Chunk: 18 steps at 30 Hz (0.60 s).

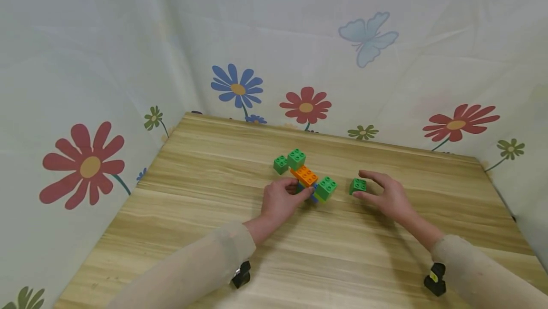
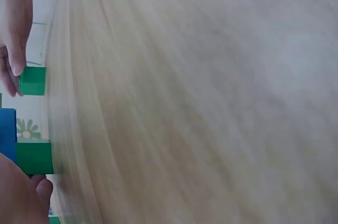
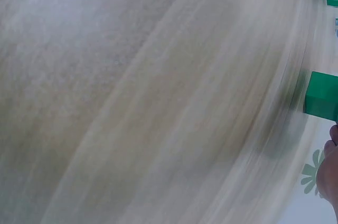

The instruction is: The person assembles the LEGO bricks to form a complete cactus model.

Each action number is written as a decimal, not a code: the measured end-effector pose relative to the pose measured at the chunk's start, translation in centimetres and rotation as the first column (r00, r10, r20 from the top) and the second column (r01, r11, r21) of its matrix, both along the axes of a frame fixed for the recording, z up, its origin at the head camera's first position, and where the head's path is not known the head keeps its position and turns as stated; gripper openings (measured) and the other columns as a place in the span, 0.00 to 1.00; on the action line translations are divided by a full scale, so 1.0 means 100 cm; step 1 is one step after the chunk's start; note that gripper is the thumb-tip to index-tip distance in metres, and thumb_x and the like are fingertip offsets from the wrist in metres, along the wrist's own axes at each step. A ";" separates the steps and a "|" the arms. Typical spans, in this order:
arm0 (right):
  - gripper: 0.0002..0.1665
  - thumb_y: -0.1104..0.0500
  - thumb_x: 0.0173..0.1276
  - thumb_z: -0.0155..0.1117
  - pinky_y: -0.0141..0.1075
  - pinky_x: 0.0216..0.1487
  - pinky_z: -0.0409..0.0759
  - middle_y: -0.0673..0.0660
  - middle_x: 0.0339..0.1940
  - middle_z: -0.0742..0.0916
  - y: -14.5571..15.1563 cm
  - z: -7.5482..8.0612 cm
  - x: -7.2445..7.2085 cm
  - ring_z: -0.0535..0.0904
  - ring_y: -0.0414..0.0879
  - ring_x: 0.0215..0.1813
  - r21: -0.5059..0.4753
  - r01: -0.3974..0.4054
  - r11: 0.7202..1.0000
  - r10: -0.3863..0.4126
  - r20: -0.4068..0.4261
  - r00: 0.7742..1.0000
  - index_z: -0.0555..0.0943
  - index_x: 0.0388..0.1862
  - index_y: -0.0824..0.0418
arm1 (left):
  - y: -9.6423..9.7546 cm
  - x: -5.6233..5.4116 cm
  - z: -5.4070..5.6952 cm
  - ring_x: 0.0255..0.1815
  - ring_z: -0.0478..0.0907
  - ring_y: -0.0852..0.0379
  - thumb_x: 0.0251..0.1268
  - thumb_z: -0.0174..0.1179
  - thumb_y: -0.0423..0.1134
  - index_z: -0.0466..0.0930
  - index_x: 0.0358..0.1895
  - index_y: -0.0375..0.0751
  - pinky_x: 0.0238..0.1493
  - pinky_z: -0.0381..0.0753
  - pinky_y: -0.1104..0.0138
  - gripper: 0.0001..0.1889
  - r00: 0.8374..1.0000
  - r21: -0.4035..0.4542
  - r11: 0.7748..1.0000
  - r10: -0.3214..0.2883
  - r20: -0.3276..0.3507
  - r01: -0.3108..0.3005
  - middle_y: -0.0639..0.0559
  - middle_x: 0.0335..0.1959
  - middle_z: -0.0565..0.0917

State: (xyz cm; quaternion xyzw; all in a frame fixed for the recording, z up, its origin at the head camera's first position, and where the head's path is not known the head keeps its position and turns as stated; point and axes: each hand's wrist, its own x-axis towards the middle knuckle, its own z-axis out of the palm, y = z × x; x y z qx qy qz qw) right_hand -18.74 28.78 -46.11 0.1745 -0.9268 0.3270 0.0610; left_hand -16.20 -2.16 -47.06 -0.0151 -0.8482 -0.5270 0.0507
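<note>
Right hand (image 3: 328, 175) cropped by 1 edge (right wrist).

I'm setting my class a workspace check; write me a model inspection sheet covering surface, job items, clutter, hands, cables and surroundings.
Surface: table with streaky wood grain.
Job items: a build with orange, blue and green parts; a left green block beside it, contact unclear; a right green block apart from it.
Clutter: nothing seen.
Left hand: holds the build.
Right hand: thumb and fingers at the right green block; whether it is firmly gripped is unclear.
Cables: nothing seen.
Surroundings: pale backdrop behind the table, printed with flowers and a butterfly.
</note>
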 end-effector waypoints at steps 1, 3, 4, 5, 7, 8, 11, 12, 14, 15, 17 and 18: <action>0.38 0.54 0.67 0.82 0.65 0.70 0.76 0.65 0.67 0.86 0.000 0.000 0.000 0.78 0.66 0.72 -0.001 -0.002 1.000 0.002 0.001 1.000 0.80 0.71 0.66 | 0.000 0.000 0.000 0.46 0.91 0.53 0.62 0.79 0.53 0.92 0.48 0.41 0.48 0.91 0.59 0.21 1.000 0.002 1.000 0.000 0.001 0.000 0.48 0.45 0.93; 0.37 0.55 0.66 0.82 0.64 0.70 0.76 0.66 0.66 0.86 0.000 0.001 0.001 0.78 0.66 0.71 0.000 -0.007 1.000 0.007 -0.007 1.000 0.80 0.71 0.67 | 0.000 0.000 0.000 0.46 0.91 0.53 0.62 0.79 0.53 0.92 0.48 0.41 0.48 0.91 0.59 0.21 1.000 0.003 1.000 0.001 0.001 -0.001 0.48 0.45 0.93; 0.37 0.55 0.66 0.82 0.65 0.69 0.77 0.66 0.66 0.86 0.000 0.001 0.001 0.78 0.66 0.71 0.000 -0.008 1.000 0.008 -0.011 1.000 0.80 0.71 0.67 | 0.000 0.000 -0.001 0.45 0.91 0.53 0.62 0.79 0.53 0.92 0.48 0.41 0.48 0.91 0.59 0.21 1.000 0.003 1.000 0.002 0.000 -0.002 0.48 0.45 0.93; 0.37 0.56 0.66 0.82 0.65 0.69 0.77 0.66 0.66 0.86 0.000 0.001 0.001 0.78 0.67 0.71 0.002 -0.008 1.000 0.008 -0.017 1.000 0.80 0.70 0.67 | 0.000 0.000 0.000 0.45 0.91 0.53 0.62 0.79 0.53 0.92 0.48 0.41 0.48 0.91 0.59 0.21 1.000 0.006 1.000 0.003 0.001 -0.003 0.48 0.45 0.93; 0.36 0.57 0.66 0.82 0.65 0.68 0.77 0.66 0.65 0.87 0.001 0.000 0.002 0.79 0.67 0.70 0.003 -0.010 1.000 0.010 -0.025 1.000 0.81 0.70 0.68 | 0.000 0.000 -0.001 0.45 0.91 0.52 0.62 0.79 0.53 0.92 0.48 0.40 0.48 0.91 0.59 0.21 1.000 0.010 1.000 0.005 -0.001 -0.005 0.48 0.45 0.93; 0.36 0.56 0.66 0.82 0.65 0.68 0.77 0.66 0.65 0.87 0.001 0.000 0.002 0.79 0.67 0.70 0.004 -0.009 1.000 0.009 -0.026 1.000 0.81 0.70 0.68 | 0.000 0.000 -0.001 0.45 0.91 0.52 0.62 0.79 0.53 0.92 0.48 0.40 0.48 0.91 0.58 0.21 1.000 0.013 1.000 0.005 -0.003 -0.005 0.48 0.45 0.93; 0.36 0.56 0.67 0.81 0.64 0.69 0.77 0.66 0.66 0.86 0.002 -0.001 0.002 0.78 0.67 0.71 -0.003 -0.007 1.000 0.007 -0.010 1.000 0.81 0.70 0.67 | 0.001 0.001 -0.001 0.45 0.91 0.52 0.61 0.80 0.53 0.92 0.48 0.40 0.48 0.92 0.58 0.21 1.000 0.022 1.000 0.009 -0.005 -0.008 0.48 0.45 0.93; 0.36 0.55 0.68 0.81 0.64 0.69 0.77 0.66 0.66 0.86 0.003 -0.001 0.002 0.78 0.66 0.71 -0.011 -0.006 1.000 0.006 0.001 1.000 0.81 0.70 0.67 | 0.001 0.001 -0.001 0.45 0.91 0.52 0.61 0.80 0.53 0.92 0.48 0.40 0.48 0.92 0.58 0.21 1.000 0.023 1.000 0.009 -0.006 -0.009 0.48 0.45 0.93; 0.36 0.54 0.69 0.80 0.62 0.71 0.77 0.65 0.67 0.86 0.003 -0.001 0.002 0.78 0.65 0.72 -0.026 -0.002 1.000 0.003 0.027 1.000 0.80 0.71 0.66 | 0.001 0.001 -0.001 0.45 0.91 0.52 0.61 0.80 0.53 0.92 0.48 0.40 0.48 0.92 0.59 0.21 1.000 0.025 1.000 0.011 -0.007 -0.011 0.48 0.45 0.93; 0.36 0.54 0.69 0.80 0.60 0.71 0.76 0.65 0.68 0.85 0.004 -0.001 0.001 0.78 0.65 0.73 -0.037 -0.001 0.999 0.002 0.039 0.999 0.80 0.71 0.66 | 0.001 0.000 -0.001 0.45 0.91 0.53 0.61 0.80 0.53 0.92 0.48 0.41 0.48 0.92 0.59 0.21 1.000 0.025 1.000 0.012 -0.006 -0.012 0.48 0.45 0.93; 0.36 0.55 0.69 0.79 0.58 0.72 0.76 0.65 0.69 0.85 0.004 -0.002 0.001 0.77 0.64 0.73 -0.061 0.003 0.998 0.001 0.061 0.998 0.79 0.72 0.66 | 0.001 0.000 -0.002 0.45 0.91 0.52 0.61 0.80 0.53 0.92 0.48 0.41 0.48 0.92 0.59 0.21 1.000 0.024 1.000 0.012 -0.008 -0.012 0.48 0.45 0.93; 0.36 0.55 0.69 0.79 0.56 0.72 0.75 0.65 0.69 0.85 0.004 -0.001 0.001 0.77 0.64 0.74 -0.073 0.003 0.997 0.002 0.071 0.997 0.79 0.72 0.66 | 0.001 0.000 -0.002 0.45 0.91 0.52 0.61 0.80 0.53 0.92 0.48 0.40 0.48 0.92 0.59 0.21 1.000 0.024 1.000 0.013 -0.007 -0.013 0.48 0.46 0.93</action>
